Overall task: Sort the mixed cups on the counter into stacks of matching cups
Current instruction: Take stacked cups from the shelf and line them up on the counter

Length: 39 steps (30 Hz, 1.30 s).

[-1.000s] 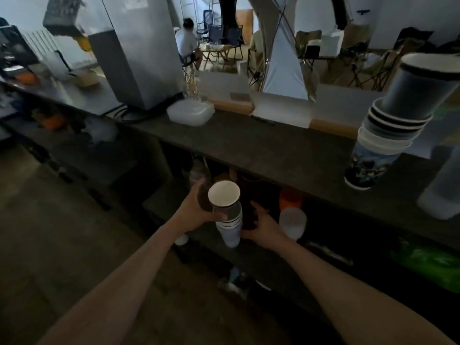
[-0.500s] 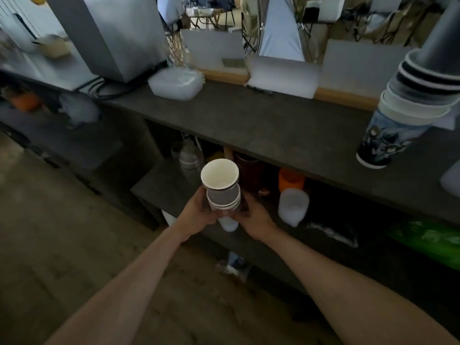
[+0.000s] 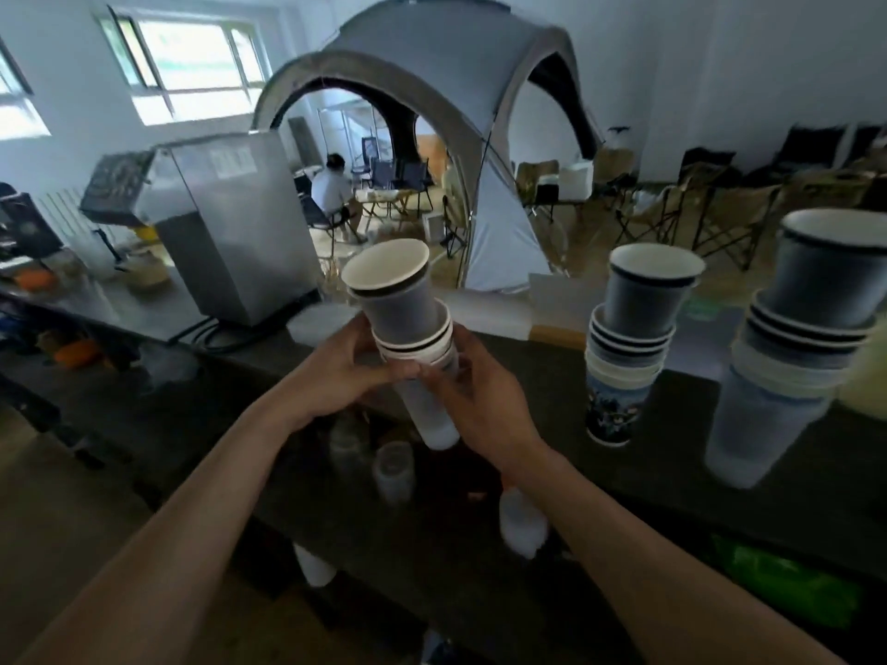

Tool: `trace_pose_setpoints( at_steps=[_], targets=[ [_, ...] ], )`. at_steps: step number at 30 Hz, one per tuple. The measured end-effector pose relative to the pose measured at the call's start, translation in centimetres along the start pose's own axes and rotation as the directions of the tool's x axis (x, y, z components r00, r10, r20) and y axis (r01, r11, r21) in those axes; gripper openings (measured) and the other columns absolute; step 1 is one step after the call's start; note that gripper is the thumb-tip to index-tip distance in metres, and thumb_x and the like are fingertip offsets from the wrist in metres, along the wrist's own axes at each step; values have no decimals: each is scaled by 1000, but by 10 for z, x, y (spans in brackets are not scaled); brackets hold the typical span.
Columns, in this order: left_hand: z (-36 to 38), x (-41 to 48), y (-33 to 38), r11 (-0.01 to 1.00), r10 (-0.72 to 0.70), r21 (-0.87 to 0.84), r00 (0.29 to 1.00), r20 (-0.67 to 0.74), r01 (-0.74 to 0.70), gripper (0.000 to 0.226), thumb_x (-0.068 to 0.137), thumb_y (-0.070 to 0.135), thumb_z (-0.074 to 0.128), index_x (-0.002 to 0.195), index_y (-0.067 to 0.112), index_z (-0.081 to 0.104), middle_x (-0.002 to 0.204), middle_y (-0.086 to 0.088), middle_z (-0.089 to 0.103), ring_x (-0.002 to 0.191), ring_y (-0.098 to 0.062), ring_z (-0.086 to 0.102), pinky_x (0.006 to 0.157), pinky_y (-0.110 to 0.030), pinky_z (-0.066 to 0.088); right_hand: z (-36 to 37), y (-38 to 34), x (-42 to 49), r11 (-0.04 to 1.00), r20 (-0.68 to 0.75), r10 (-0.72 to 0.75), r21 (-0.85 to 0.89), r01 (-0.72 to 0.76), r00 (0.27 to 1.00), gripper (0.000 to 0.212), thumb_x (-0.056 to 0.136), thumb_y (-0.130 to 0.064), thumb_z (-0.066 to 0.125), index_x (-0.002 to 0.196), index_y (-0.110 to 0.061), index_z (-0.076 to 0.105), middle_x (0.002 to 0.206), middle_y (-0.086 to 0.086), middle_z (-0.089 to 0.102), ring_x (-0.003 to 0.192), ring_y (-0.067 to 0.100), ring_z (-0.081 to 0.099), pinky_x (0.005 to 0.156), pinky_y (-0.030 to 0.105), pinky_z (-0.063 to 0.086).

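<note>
mixed cup stack (image 3: 408,328) tilted, left hand (image 3: 336,371) and right hand (image 3: 480,391) grip its middle

I read this site as a drinks-service counter inside a large indoor event hall.

Counter side: a long dark counter top (image 3: 681,424) carries a boxy brushed-steel machine (image 3: 240,232) and a stack of nested grey, white and printed paper cups (image 3: 629,348). Translucent plastic containers (image 3: 393,472) sit on the shelf below.

Hall side: a grey dome tent (image 3: 432,88) stands on the floor. Beige folding camp chairs (image 3: 729,213) line the white wall. A seated person (image 3: 331,189) faces a small table. Large windows (image 3: 192,60) light the room.
</note>
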<state>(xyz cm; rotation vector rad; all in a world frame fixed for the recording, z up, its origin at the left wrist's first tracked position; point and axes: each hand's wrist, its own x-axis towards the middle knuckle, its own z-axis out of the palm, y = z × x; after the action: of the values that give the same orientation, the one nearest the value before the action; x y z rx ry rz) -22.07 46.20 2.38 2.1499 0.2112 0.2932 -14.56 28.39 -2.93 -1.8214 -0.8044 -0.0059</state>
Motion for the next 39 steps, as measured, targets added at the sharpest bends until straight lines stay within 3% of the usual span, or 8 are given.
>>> trace_pose_setpoints(
  at_steps=[5, 10, 14, 22, 27, 31, 35, 39],
  targets=[
    [33, 48, 47, 995, 91, 36, 996, 28, -92, 77, 72, 37, 84, 135, 38, 41, 122, 17, 64, 106, 2, 63, 85, -25, 55, -52, 1, 19, 996, -121, -11, -89, 0, 993, 63, 94, -52, 52, 147, -26, 33, 127, 7, 65, 111, 27, 63, 86, 41, 52],
    [76, 79, 52, 994, 99, 38, 986, 133, -105, 79, 78, 25, 82, 143, 27, 36, 120, 17, 58, 93, 15, 56, 68, -3, 48, -77, 33, 21, 985, -167, 75, -141, -99, 983, 56, 97, -37, 54, 146, -16, 37, 130, 13, 62, 116, 32, 60, 91, 31, 44],
    [91, 97, 32, 998, 68, 7, 986, 150, -70, 91, 72, 35, 85, 147, 26, 35, 133, 5, 60, 113, -8, 62, 88, -24, 52, -76, 46, 19, 980, -211, 69, -169, -106, 975, 43, 97, -26, 56, 136, -7, 48, 123, 17, 64, 112, 34, 61, 92, 34, 44],
    [89, 105, 32, 998, 52, 31, 984, 172, -58, 83, 80, 33, 79, 148, 29, 31, 123, 11, 58, 99, 5, 59, 74, -13, 48, -63, 47, 23, 916, -165, 122, -360, -175, 979, 65, 87, -20, 56, 144, -5, 32, 122, 17, 61, 107, 33, 60, 90, 42, 49],
    [74, 100, 30, 995, 45, 75, 983, 181, -60, 102, 63, 54, 87, 147, 32, 33, 127, 7, 65, 110, -10, 65, 93, -37, 55, -70, 27, 6, 893, -161, 146, -403, -200, 976, 59, 85, -22, 61, 138, -9, 37, 127, 11, 57, 113, 29, 57, 91, 38, 49],
    [57, 82, 56, 976, 127, 172, 991, 40, -132, 115, 45, 75, 81, 143, 33, 37, 122, 10, 58, 108, -17, 62, 91, -44, 55, -96, -1, -18, 895, -147, 40, -435, -101, 988, 42, 89, -27, 60, 129, -22, 48, 111, -1, 67, 99, 15, 64, 85, 34, 55],
    [56, 64, 110, 956, 292, 87, 928, -231, -279, 77, 74, 47, 75, 139, 18, 45, 110, 1, 62, 89, -7, 60, 70, -31, 54, -143, -34, -23, 918, -232, -96, -396, -4, 968, 47, 93, -28, 61, 137, -30, 45, 113, -9, 70, 99, 2, 65, 85, 22, 53],
    [93, 45, 156, 895, 444, 66, 873, -199, -440, 61, 75, 51, 71, 126, 23, 53, 96, 8, 67, 84, -5, 65, 67, -25, 51, -197, -49, -29, 923, -363, -134, -384, -17, 922, 44, 92, -30, 60, 135, -28, 49, 108, -9, 72, 95, 2, 66, 83, 26, 57]
  ],
)
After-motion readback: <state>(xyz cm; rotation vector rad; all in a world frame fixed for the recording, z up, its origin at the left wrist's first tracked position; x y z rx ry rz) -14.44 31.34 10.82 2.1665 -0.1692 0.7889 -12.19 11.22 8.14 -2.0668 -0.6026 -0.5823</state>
